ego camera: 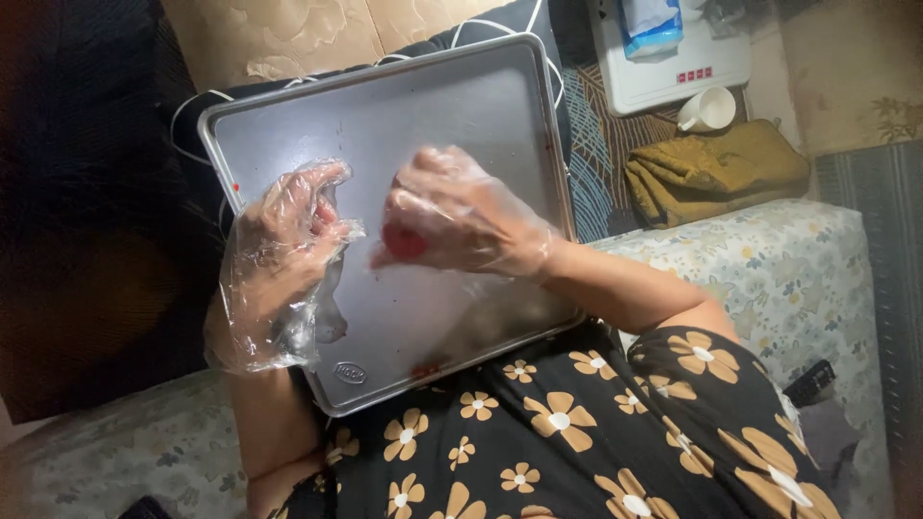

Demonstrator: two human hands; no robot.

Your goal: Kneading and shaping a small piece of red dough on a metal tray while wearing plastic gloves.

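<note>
A floral-patterned cushioned seat (pixel 798 279) is seen from above, with 1 rectangular metal baking tray (pixel 461 106) propped across the lap of a person in a black dress printed with tan flowers (pixel 577 432); the tray's long axis is tilted, its far corners resting against a dark cushion with white piping (pixel 192 106) and its near edge pressed to the dress. Most of the tray's surface is left bare, marked only by a few small red smears near its rim. Beyond the tray, a folded mustard-coloured cloth (pixel 716 168) is laid beside a white cup (pixel 709 108) tipped on its side, with a white appliance (pixel 673 72) behind them. Both hands are held above the middle of the tray, each covered by 1 loose, clear plastic glove. The left hand (pixel 288 240) is held slack and half-open, fingers curled upward, with nothing gripped in it so far as can be told. The right hand (pixel 461 216) is closed around a small red lump (pixel 404 240), soft-looking and roughly round, which is pinched at the fingertips and shown just past the thumb. The lump is thus placed between the 2 hands, kept in the right and pointed toward the left, with only a narrow gap separating it from the left palm. It is raised off the tray rather than resting on it, though the exact clearance cannot be judged.
</note>
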